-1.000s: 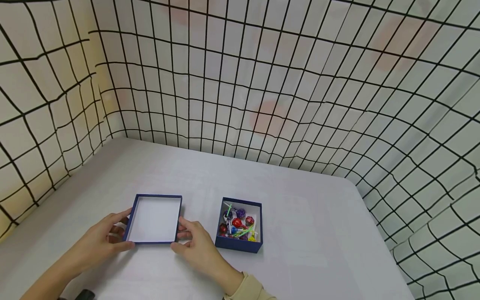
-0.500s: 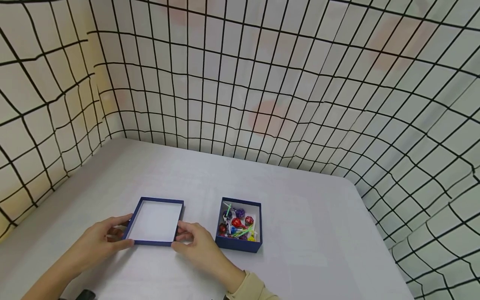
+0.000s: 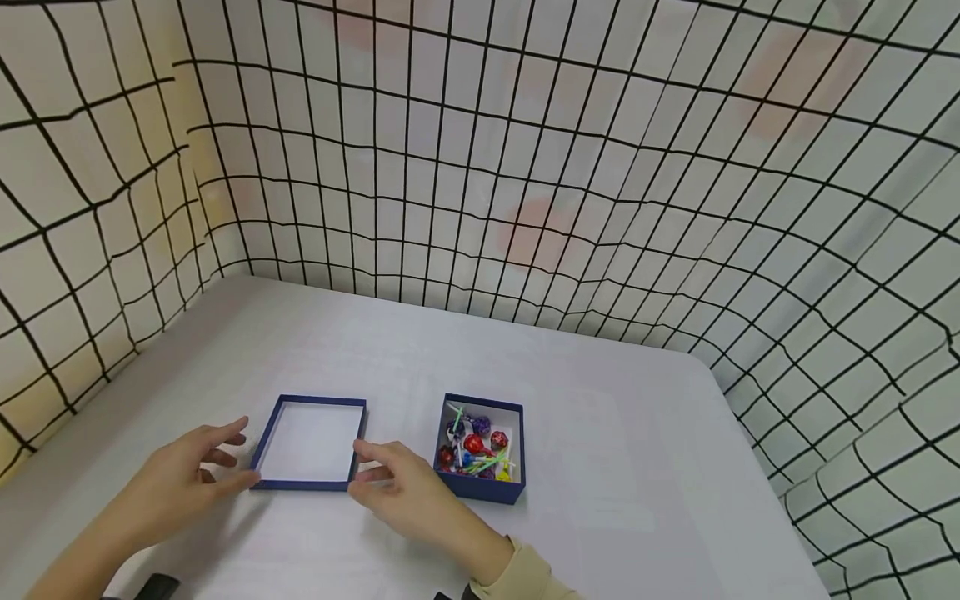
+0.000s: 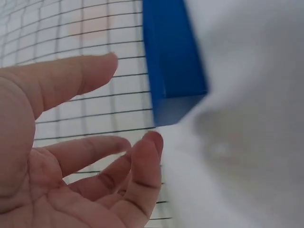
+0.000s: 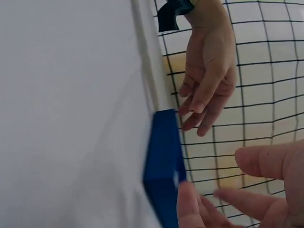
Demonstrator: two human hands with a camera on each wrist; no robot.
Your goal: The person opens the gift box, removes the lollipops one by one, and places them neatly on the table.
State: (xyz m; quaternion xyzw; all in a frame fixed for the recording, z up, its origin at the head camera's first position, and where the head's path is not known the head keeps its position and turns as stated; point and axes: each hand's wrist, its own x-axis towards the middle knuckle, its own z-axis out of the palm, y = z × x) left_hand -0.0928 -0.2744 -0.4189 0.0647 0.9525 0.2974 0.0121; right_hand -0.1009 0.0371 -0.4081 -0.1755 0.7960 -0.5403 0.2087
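Note:
A shallow blue box lid (image 3: pixel 311 442) lies on the table with its white inside facing up. My left hand (image 3: pixel 174 482) is off its left side, thumb and fingers spread; in the left wrist view a gap shows between the fingers (image 4: pixel 107 145) and the blue lid wall (image 4: pixel 175 57). At the opposite side my right hand (image 3: pixel 411 492) has its fingertips right by the lid's right edge, loosely bent, with the thumb apart from the wall in the right wrist view. Neither hand grips anything.
Right of the lid stands a deeper blue box (image 3: pixel 480 488) with several wrapped lollipops (image 3: pixel 474 444) inside. A black grid net (image 3: pixel 465 196) rises behind and along both sides of the white table (image 3: pixel 615 433).
Both hands have let go of the lid. The left hand has drawn away to the left. The lid's far edge has dropped slightly; the lollipop box has stayed in place.

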